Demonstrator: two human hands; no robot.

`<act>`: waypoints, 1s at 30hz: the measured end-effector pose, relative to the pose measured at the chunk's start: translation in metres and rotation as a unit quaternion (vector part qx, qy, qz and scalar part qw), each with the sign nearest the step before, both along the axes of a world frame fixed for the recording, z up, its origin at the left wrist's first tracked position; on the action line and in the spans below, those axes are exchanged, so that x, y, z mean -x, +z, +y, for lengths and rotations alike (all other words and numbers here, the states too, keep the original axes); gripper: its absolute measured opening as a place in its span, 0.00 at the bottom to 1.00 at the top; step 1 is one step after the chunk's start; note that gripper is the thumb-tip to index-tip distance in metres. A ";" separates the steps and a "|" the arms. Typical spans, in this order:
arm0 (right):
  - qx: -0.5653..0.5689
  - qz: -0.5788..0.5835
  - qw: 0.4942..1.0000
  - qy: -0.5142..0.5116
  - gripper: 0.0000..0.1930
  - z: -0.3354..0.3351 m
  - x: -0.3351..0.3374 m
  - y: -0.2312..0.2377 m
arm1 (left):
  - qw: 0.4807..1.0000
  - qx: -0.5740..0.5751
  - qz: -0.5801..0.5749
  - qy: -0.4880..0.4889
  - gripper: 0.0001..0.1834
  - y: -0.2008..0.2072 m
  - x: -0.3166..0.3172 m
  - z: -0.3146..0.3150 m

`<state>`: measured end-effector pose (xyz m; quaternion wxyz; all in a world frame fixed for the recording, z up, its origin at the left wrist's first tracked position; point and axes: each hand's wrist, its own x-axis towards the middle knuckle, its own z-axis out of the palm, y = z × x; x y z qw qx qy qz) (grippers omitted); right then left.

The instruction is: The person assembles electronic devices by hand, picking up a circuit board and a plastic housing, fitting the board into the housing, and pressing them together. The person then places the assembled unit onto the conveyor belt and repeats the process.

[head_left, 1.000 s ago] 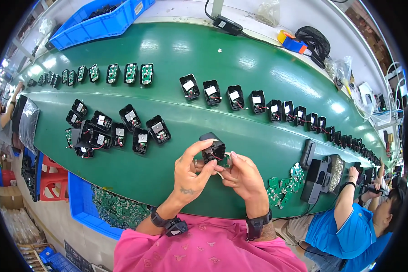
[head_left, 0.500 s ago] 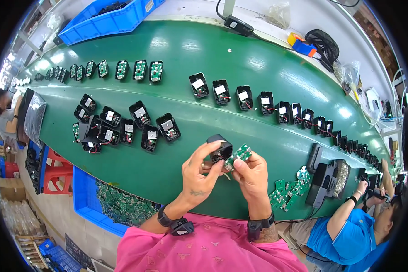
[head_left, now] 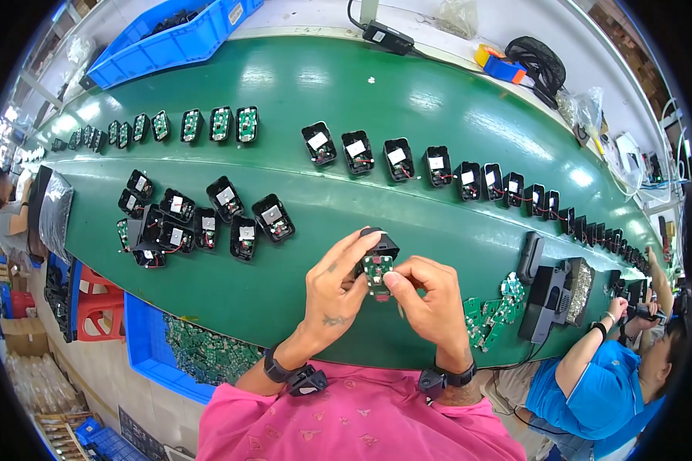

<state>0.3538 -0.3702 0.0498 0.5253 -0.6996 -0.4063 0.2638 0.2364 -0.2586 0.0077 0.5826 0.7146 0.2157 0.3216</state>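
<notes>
My left hand [head_left: 334, 288] is closed round a black plastic housing [head_left: 382, 244], held above the green table's near edge. In front of the housing's open side is a green circuit board [head_left: 377, 273], upright and facing me. My right hand [head_left: 424, 296] pinches the board's right edge between thumb and fingers. Whether the board's far end sits inside the housing, I cannot tell. To the right of my right hand lies a pile of loose green circuit boards [head_left: 488, 315].
Black housings [head_left: 273, 217] stand in a cluster at left, with rows of more housings [head_left: 358, 152] behind. A blue bin [head_left: 142, 330] of boards is below the table edge. A black device [head_left: 542, 307] lies at right, beside a co-worker in blue [head_left: 592, 384].
My right hand has moved left and turned the circuit board upright, bringing it in front of the housing's opening. The table scene has shifted slightly left in view.
</notes>
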 end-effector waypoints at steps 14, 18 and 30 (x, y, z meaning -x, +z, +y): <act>-0.008 -0.175 0.981 -0.083 0.10 0.016 0.004 -0.020 | 0.973 0.217 -0.002 -0.074 0.26 0.010 0.002 0.007; 0.029 -0.180 0.978 -0.103 0.07 0.018 0.008 -0.023 | 0.962 0.270 -0.019 -0.035 0.20 0.005 0.001 0.007; -0.033 0.069 0.997 0.003 0.19 0.038 0.004 -0.030 | 0.978 0.211 -0.002 0.001 0.15 0.012 -0.003 0.010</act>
